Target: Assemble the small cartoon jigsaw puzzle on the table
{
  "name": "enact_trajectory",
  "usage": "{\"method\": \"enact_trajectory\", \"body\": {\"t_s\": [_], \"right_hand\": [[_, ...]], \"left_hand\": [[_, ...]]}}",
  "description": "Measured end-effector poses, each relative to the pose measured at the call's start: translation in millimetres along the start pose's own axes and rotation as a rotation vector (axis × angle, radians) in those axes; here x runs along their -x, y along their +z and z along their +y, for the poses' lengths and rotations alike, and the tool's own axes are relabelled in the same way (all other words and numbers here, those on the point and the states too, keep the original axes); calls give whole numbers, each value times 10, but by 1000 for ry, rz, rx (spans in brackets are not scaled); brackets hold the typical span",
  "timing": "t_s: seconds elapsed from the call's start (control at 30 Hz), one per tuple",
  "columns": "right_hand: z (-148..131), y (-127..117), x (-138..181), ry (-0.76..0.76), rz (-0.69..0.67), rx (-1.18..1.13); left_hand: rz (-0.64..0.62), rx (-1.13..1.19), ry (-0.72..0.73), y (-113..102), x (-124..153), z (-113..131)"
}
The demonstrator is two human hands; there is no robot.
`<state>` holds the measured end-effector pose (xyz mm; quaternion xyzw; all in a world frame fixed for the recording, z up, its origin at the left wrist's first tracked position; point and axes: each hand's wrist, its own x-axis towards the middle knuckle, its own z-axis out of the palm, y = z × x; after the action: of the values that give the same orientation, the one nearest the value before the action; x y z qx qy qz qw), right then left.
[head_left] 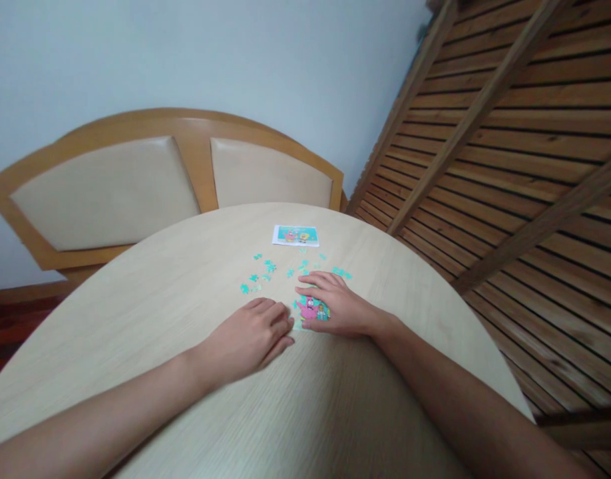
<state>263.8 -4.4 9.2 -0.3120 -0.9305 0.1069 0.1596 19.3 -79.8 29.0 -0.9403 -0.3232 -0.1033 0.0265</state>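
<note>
A partly joined jigsaw puzzle (pixel 310 309) lies on the round table, showing a pink cartoon starfish figure with green and yellow bits around it. My right hand (pixel 335 303) rests over its right side, fingers apart, and covers part of the picture. At the puzzle's left edge is my left hand (pixel 258 332), its fingers curled together; whether a piece is inside them is hidden. Loose turquoise puzzle pieces (pixel 269 266) lie scattered beyond both hands, with a cluster of more pieces (pixel 341 273) just past my right hand.
Farther back on the pale wooden table (pixel 196 279) lies a reference picture card (pixel 296 235) with cartoon figures. A padded bench back (pixel 193 166) stands behind the table against the wall. Slatted wood panelling (pixel 510 153) rises along the right side.
</note>
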Motion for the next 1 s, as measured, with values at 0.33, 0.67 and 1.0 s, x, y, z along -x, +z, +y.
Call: {"method": "enact_trajectory", "body": {"t_s": [0.33, 0.67, 1.0], "right_hand": [[-41, -16, -20, -32, 26, -33], [-32, 0, -41, -68, 33, -85], [-35, -14, -41, -70, 17, -91]], "left_hand": [[45, 146, -150, 34, 114, 88], [245, 185, -331, 124, 129, -218], [251, 95, -560, 220, 214, -521]]}}
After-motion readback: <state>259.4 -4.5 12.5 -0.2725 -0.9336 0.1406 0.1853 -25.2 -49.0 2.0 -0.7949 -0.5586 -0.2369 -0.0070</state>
